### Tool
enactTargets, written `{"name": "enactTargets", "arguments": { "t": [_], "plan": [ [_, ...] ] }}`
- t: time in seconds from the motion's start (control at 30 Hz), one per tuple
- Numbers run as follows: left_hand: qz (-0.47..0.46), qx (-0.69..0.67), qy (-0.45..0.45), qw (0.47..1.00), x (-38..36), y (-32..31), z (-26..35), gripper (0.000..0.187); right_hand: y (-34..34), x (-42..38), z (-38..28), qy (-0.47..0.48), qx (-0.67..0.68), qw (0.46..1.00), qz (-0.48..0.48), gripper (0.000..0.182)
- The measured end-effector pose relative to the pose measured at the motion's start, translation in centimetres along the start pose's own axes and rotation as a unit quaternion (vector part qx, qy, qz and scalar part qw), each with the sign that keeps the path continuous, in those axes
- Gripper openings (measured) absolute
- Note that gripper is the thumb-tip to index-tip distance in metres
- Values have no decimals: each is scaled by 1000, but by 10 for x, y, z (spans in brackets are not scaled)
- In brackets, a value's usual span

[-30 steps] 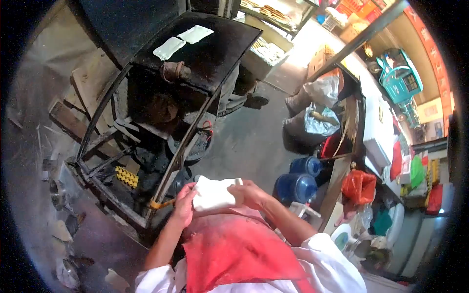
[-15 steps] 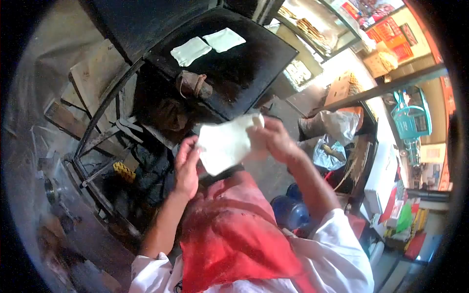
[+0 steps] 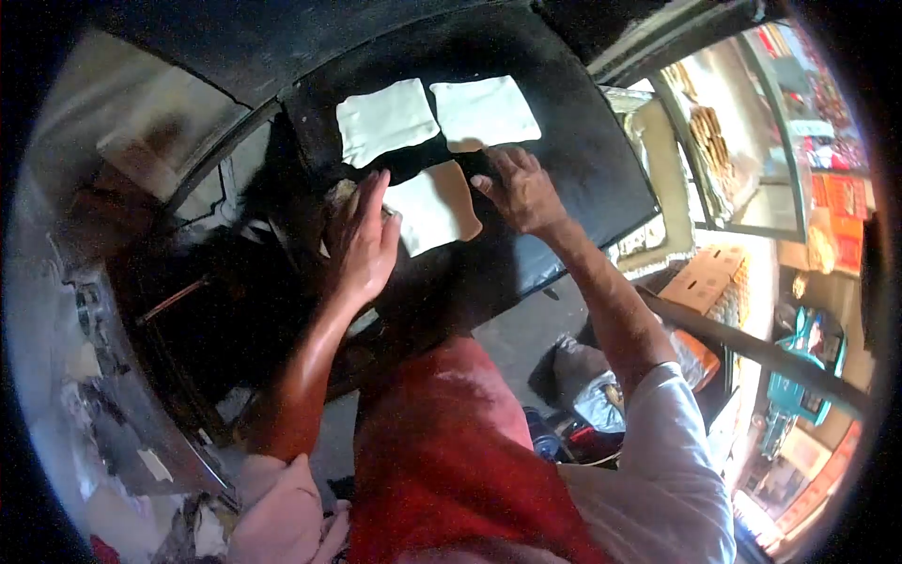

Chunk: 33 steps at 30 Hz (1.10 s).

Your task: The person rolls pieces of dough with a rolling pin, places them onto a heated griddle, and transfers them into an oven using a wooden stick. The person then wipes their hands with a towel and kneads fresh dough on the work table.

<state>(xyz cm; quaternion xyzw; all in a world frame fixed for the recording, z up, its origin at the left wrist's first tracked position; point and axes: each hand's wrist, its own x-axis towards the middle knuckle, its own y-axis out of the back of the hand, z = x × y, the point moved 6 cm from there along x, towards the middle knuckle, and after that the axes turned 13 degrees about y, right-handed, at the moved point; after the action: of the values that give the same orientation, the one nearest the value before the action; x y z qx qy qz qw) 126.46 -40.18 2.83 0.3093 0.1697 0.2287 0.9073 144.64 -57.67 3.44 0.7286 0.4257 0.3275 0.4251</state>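
Three flat, pale sheets of dough lie on a black griddle [image 3: 601, 179]. The nearest dough sheet [image 3: 434, 209] is between my hands, its right part in shadow. At its left edge is my left hand [image 3: 365, 235], open, fingers stretched out and thumb beside the dough; whether it still touches is hard to tell. My right hand [image 3: 521, 193] is open over the griddle, just right of that sheet, holding nothing. Its fingertips come close to the lower edge of the back right sheet [image 3: 487, 111]. Further left is the back left sheet [image 3: 387, 120].
A bundled cloth [image 3: 340, 194] is partly hidden behind my left hand at the griddle's front edge. To the right stand a glass display case [image 3: 752, 141] with baked goods, a cardboard box [image 3: 705, 277] and plastic bags [image 3: 594, 381]. A dark metal frame runs along the left.
The dough sheet held up between both hands is now down on the griddle, in front of the other two. Both hands have moved forward and spread apart. The view has shifted closer to the griddle.
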Motion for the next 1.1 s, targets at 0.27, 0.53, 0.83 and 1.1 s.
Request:
{"name": "enactTargets", "arguments": {
  "t": [0.27, 0.53, 0.83, 1.1],
  "plan": [
    [-5, 326, 37, 945, 126, -53, -13, 77, -26, 43, 46, 38, -197, 978, -49, 82],
    [-33, 275, -143, 950, 23, -56, 25, 69, -10, 17, -1, 105, -77, 989, -71, 82],
    [-116, 358, -119, 919, -70, -63, 28, 60, -11, -45, -33, 157, -96, 973, -139, 79],
    [-60, 200, -74, 975, -10, -117, 38, 104, -25, 24, 59, 119, -152, 975, -108, 82]
  ]
}}
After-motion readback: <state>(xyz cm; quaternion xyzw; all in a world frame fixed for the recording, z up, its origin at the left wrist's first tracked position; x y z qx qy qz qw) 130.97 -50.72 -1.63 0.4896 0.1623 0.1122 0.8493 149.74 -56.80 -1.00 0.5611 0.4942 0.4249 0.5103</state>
